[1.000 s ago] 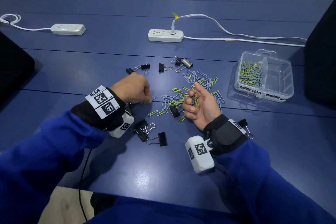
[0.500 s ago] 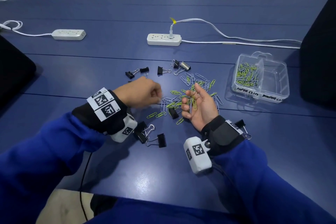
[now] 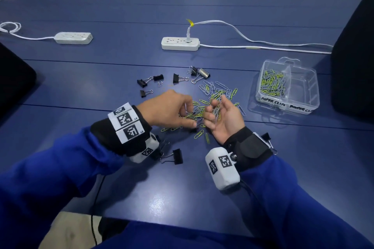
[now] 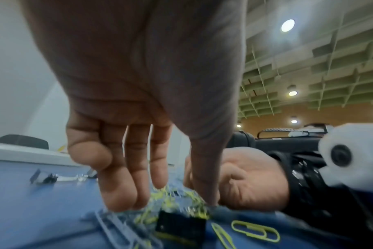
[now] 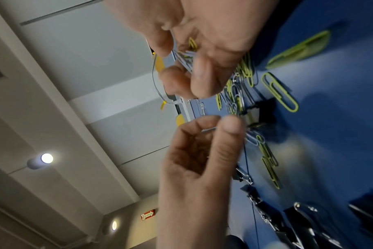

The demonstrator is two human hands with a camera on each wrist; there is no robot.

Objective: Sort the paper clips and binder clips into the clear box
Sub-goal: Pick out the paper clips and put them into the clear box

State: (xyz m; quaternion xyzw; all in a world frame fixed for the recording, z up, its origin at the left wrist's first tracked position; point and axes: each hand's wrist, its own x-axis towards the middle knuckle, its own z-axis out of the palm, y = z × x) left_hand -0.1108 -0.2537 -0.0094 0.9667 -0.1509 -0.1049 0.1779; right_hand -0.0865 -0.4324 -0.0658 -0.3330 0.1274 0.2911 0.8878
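Note:
Loose silver and yellow-green paper clips [image 3: 218,91] lie mid-table, with black binder clips [image 3: 178,78] scattered behind them and one [image 3: 175,156] near my left wrist. My right hand [image 3: 216,115] lies palm up beside the pile, fingers curled round a bunch of paper clips [image 5: 187,55]. My left hand [image 3: 190,117] reaches over the pile to that palm. In the right wrist view its thumb and forefinger [image 5: 217,124] pinch a silver paper clip. The clear box [image 3: 283,105] stands to the right, with paper clips [image 3: 272,83] in its left compartment.
Two white power strips [image 3: 180,43] [image 3: 73,38] and their cables lie further back. Black objects sit at the left edge [image 3: 14,81] and the right edge [image 3: 354,56]. Another binder clip [image 3: 267,137] lies beside my right wrist. Chairs stand beyond the far edge.
My left hand has moved right from the table's left side, across the pile, up to the right palm. The right hand has stayed palm up with its clips.

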